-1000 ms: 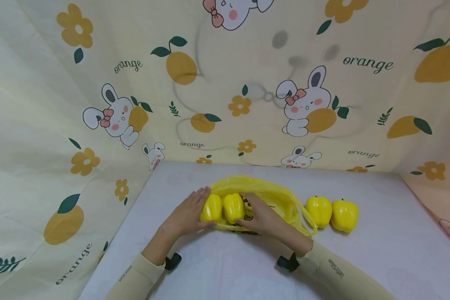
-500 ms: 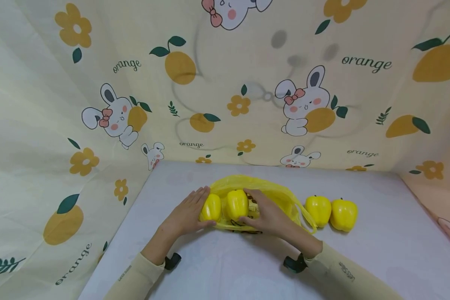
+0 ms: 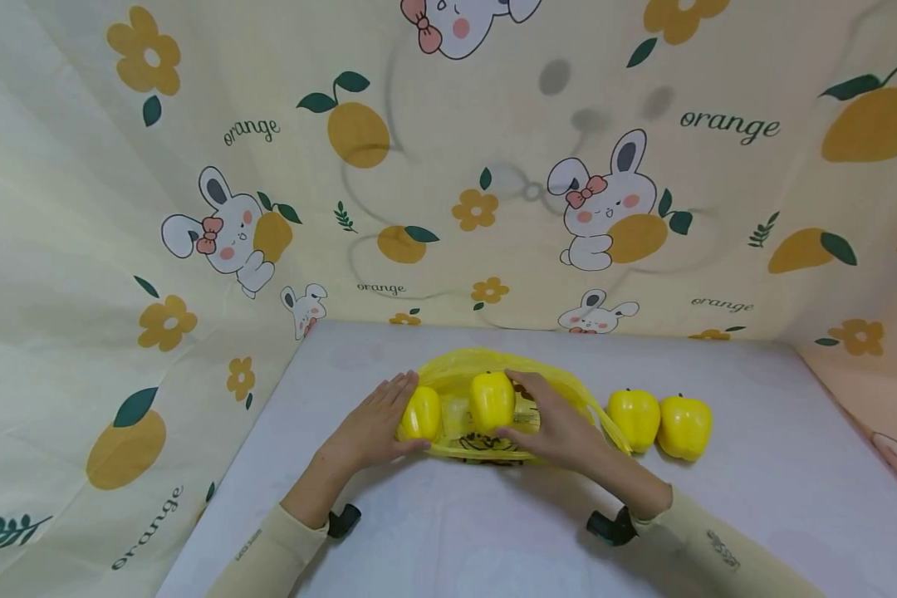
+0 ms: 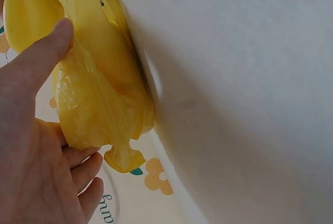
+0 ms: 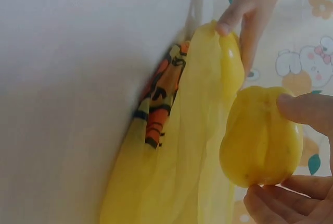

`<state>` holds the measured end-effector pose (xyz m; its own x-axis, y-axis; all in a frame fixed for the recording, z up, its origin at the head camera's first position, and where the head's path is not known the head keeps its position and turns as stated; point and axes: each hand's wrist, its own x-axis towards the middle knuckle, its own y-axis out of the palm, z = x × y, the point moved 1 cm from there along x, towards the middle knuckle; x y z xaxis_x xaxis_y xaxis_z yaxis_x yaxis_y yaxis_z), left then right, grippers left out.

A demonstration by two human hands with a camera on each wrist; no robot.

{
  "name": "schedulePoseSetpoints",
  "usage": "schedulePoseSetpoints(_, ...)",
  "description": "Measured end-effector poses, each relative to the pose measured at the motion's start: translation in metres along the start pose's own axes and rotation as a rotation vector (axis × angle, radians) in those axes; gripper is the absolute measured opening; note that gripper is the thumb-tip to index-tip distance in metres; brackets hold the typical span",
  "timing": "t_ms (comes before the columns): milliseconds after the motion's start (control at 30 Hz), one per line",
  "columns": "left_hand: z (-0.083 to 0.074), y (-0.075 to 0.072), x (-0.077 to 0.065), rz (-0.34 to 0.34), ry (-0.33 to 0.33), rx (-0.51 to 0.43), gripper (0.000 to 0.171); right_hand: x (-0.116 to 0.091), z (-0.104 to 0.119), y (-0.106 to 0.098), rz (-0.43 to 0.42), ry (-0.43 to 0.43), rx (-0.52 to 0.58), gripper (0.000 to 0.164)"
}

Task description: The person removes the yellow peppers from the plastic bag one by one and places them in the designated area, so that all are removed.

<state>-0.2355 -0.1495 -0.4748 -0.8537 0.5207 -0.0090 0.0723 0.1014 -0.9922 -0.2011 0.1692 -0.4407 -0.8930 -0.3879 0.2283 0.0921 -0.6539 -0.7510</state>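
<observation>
My left hand (image 3: 374, 419) grips the left end of a yellow plastic bag (image 3: 478, 359) with a yellow bell pepper (image 3: 421, 413) inside it. In the left wrist view the thumb lies along the bag's edge and the fingers curl behind the thin film (image 4: 99, 94). Between thumb and fingertips, my right hand (image 3: 556, 423) holds a second yellow bell pepper (image 3: 492, 402) over the bag's mouth. The right wrist view shows this pepper (image 5: 260, 140) raised beside the bag's side (image 5: 171, 182), apart from the pepper at the left hand.
Two more yellow bell peppers (image 3: 634, 419) stand side by side right of the bag on the white table (image 3: 448, 531). A bag handle (image 3: 609, 432) reaches close to them. A patterned cloth (image 3: 448, 166) hangs behind and along the sides.
My right hand has lifted its bell pepper and moved it right, away from the pepper at the left hand, uncovering more of the bag's print. The left hand stays in place.
</observation>
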Motion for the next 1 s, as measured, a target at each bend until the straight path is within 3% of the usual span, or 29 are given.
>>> schedulePoseSetpoints(267,0.000,0.001,0.000,0.027,-0.014,0.011,0.115,-0.007,-0.006,-0.011,-0.029,-0.004,-0.036,0.087)
schedulePoseSetpoints(1000,-0.001,0.000,-0.001,0.002,-0.026,0.005,0.115,-0.028,-0.016,-0.043,-0.085,0.009,-0.047,0.088)
